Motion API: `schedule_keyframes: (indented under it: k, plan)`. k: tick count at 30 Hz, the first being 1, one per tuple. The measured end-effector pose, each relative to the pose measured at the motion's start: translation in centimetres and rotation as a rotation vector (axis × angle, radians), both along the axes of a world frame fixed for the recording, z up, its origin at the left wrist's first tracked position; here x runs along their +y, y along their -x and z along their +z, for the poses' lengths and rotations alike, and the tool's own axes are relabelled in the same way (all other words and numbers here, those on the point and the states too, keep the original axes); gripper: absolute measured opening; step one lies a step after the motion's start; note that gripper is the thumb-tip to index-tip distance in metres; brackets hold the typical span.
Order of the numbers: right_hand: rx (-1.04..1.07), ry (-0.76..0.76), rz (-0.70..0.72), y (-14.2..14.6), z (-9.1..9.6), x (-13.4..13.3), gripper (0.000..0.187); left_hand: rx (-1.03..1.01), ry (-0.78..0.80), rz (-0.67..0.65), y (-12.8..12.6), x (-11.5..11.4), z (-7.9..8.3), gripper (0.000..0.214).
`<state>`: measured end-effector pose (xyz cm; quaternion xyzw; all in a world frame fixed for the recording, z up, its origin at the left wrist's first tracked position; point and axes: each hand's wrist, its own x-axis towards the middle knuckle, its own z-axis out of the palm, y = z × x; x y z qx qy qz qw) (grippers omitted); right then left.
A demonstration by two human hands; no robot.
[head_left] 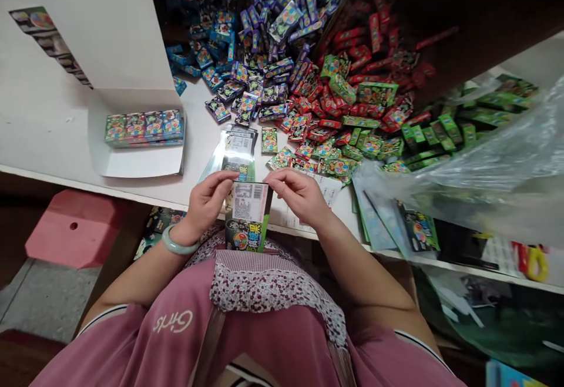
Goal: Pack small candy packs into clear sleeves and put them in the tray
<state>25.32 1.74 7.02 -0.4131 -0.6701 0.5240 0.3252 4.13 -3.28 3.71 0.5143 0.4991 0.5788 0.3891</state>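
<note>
The person holds a printed pouch [247, 216] upright at the near edge of the white table [48, 123], its lower end against the apron. The left hand [207, 199] pinches the pouch's top left corner; the right hand [299, 193] pinches its top right corner. Just beyond the pouch lies a stack of flat pouches [238, 149]. Farther beyond spreads a heap of small boxes [308, 81]. Left of the pouch, well apart, stands a white carton [132, 161] holding a row of boxes.

Box heap [308, 81] beyond bare table [53, 123]
</note>
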Motion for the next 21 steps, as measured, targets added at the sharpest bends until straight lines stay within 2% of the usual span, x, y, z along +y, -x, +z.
schedule_keyframes:
  k: [3,6,9,13,15,21]
  plan:
    - [0.043,0.035,0.003,0.3,0.8,0.7,0.017,-0.053,0.0,-0.005,-0.1,0.7,1.1,0.015]
    - [0.064,0.109,0.011,0.7,1.1,1.0,0.025,-0.185,0.082,-0.09,0.1,1.3,1.9,0.017]
    - [0.004,0.008,0.034,0.7,1.2,0.8,0.011,-0.193,0.1,-0.139,0.4,1.3,2.3,0.018]
    - [-0.062,-0.195,0.094,0.5,1.3,0.4,0.01,-0.17,0.062,-0.144,0.7,1.3,2.6,0.013]
    - [-0.068,-0.218,0.112,0.7,1.6,0.3,0.011,-0.17,0.064,-0.128,0.7,1.3,2.7,0.015]
    - [-0.003,-0.035,0.062,1.8,2.5,0.7,0.014,-0.195,0.129,-0.083,0.4,1.7,3.1,0.012]
